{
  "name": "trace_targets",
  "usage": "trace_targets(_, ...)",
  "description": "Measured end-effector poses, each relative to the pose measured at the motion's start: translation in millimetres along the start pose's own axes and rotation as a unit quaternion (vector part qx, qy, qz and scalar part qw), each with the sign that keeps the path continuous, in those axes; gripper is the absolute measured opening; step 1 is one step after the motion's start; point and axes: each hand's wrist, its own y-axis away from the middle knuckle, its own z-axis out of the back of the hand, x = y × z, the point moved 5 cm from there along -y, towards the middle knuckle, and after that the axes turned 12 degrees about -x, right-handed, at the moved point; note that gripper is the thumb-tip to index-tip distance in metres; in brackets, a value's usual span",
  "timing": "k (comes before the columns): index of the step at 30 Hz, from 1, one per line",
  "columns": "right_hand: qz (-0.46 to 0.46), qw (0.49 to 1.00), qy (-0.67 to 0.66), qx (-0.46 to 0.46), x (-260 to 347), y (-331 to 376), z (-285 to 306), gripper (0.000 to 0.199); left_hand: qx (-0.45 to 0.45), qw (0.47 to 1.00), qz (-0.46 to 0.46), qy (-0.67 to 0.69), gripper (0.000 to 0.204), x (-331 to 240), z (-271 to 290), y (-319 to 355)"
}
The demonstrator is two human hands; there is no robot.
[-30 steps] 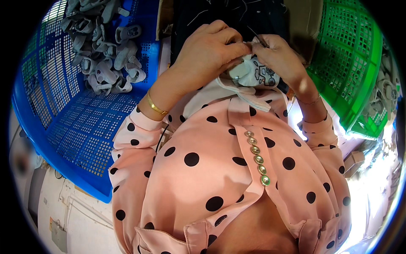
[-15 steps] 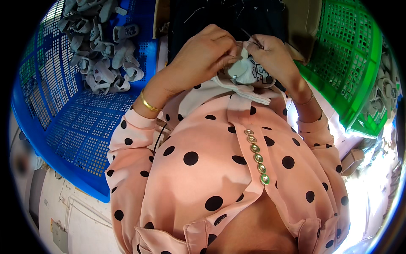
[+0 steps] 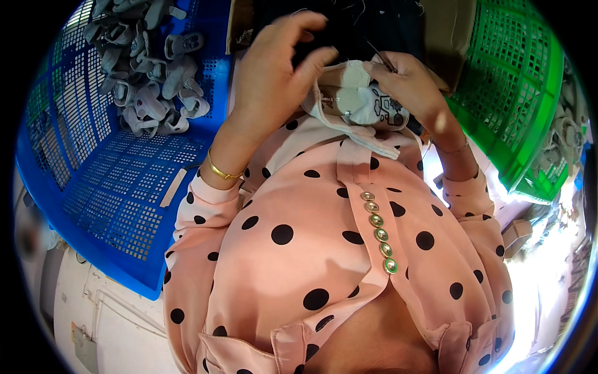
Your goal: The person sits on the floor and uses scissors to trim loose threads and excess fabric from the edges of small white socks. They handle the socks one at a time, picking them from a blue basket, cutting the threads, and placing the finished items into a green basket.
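Observation:
My left hand is raised with its thumb and fingers apart, just left of a small white shoe, and holds nothing. The shoe lies near my lap, its pale inside turned up and a dark line pattern on one part. My right hand pinches the shoe's upper edge at the right. From the same hand sticks a thin, dark, pointed metal tool; its exact kind I cannot make out, as the fingers cover most of it.
On the left stands a blue plastic basket with a pile of small grey shoes at its far end. A green plastic basket is on the right, with more shoes beyond it. A cardboard box edge shows behind my right hand.
My left hand has let go of the shoe's edge and moved up and left, its fingers spreading. The shoe's inside now shows more. My right hand keeps its grip.

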Motion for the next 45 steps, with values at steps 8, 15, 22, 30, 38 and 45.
trace_targets(8,0.115,0.993,-0.002,0.007,13,12,0,0.03,0.218,0.965,0.134,0.066,0.022,4,-25,11)
trace_targets(15,0.234,0.964,0.113,-0.051,29,23,-6,0.037,0.25,0.865,0.341,0.271,0.019,22,-17,29)
trace_targets(22,0.402,0.823,0.357,-0.185,54,49,-3,0.042,0.235,0.853,0.385,0.265,0.024,33,-9,38)
trace_targets(30,0.477,0.749,0.412,-0.206,63,49,-15,0.04,0.23,0.83,0.404,0.309,0.023,39,-8,41)
trace_targets(38,0.467,0.755,0.416,-0.197,67,48,-17,0.04,0.228,0.82,0.41,0.328,0.022,42,-8,42)
trace_targets(45,0.498,0.753,0.381,-0.201,62,43,-18,0.04,0.24,0.799,0.415,0.364,0.022,41,-11,42)
